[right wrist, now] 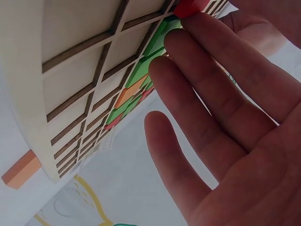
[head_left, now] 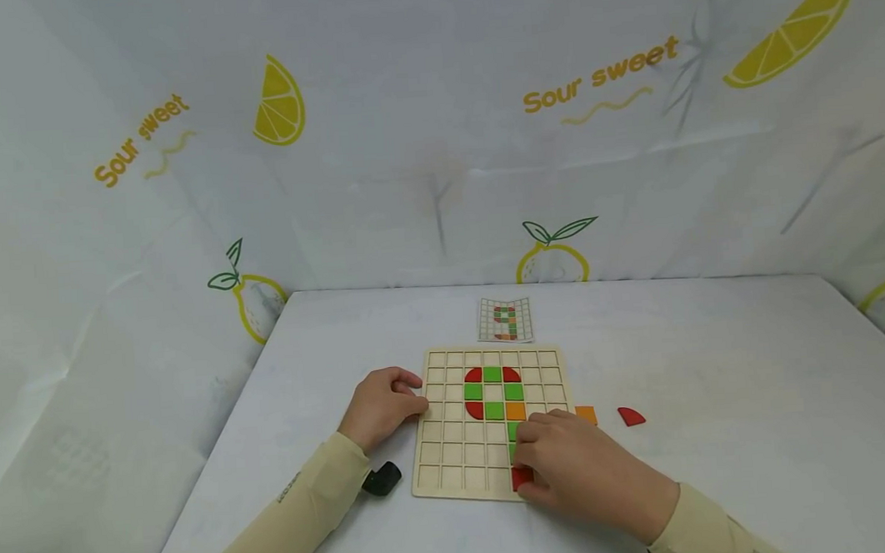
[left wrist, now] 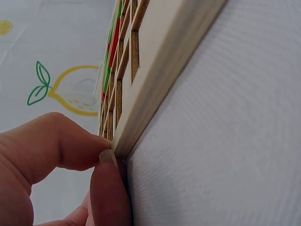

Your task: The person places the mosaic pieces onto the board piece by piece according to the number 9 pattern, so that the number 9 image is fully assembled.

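Observation:
A light wooden grid board lies flat on the white table. Red quarter-circle pieces, green squares and an orange square fill cells of it in a ring with a column running down. My left hand holds the board's left edge between thumb and finger, seen close up in the left wrist view. Over the lower right cells, my right hand pinches a red piece at the bottom row, its other fingers hiding part of the green column. The red piece's full outline is hidden.
Right of the board lie a loose orange piece and a red quarter-circle. A pattern card with a small printed grid lies behind the board. A black object sits beside my left sleeve.

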### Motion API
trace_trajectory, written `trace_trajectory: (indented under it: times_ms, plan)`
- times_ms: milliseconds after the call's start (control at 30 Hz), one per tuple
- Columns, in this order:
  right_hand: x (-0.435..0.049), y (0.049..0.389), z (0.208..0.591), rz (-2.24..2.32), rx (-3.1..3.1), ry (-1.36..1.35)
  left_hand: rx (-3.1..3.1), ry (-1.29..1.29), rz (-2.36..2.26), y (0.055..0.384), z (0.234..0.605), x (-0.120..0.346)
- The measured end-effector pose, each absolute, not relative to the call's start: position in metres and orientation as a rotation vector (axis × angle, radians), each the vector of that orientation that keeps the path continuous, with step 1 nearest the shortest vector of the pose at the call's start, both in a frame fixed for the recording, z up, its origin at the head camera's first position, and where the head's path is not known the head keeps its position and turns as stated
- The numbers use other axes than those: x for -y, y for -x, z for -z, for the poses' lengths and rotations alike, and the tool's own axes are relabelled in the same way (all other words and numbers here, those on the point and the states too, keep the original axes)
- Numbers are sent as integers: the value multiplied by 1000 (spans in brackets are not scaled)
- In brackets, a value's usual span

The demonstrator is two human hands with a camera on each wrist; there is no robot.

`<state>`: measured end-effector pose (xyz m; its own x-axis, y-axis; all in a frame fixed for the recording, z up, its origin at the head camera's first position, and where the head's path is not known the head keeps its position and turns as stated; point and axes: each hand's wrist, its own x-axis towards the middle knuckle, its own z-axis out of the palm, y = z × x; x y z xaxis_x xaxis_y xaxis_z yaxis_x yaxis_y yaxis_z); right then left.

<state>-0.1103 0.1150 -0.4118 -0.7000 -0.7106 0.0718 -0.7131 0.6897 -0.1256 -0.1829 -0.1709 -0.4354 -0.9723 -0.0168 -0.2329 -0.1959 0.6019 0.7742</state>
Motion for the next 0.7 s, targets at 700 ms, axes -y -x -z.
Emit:
trace_trajectory:
  times_ms: [700]
  plan:
    - [-140,125,399,-367,2988,-998,-2638,150,-1288,183,436,173]
